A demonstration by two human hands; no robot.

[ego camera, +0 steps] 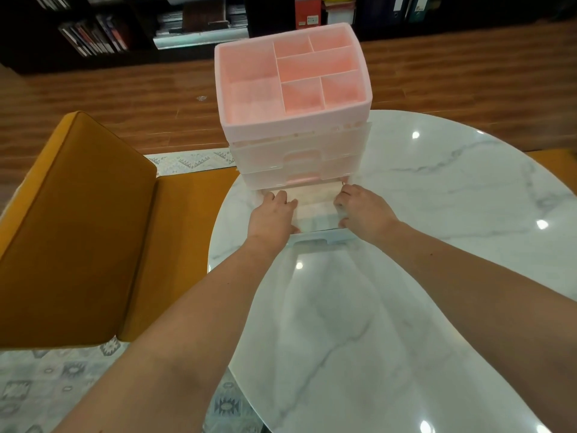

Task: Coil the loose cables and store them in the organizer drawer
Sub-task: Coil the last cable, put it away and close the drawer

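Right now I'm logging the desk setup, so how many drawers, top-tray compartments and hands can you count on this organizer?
Drawers: 3, with the bottom drawer pulled out and two shut above it
Top-tray compartments: 6
Hands: 2, the left hand and the right hand, each at a side of the open drawer
Total: 11
No cable shows clearly.

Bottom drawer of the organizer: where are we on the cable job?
Done: the bottom drawer of the pink organizer is pulled out over the marble table. In hand: the left hand and right hand both reach into it; what they hold is hidden, so I cannot tell if a cable is going in. No loose cables show on the table. Left: closing the drawer.
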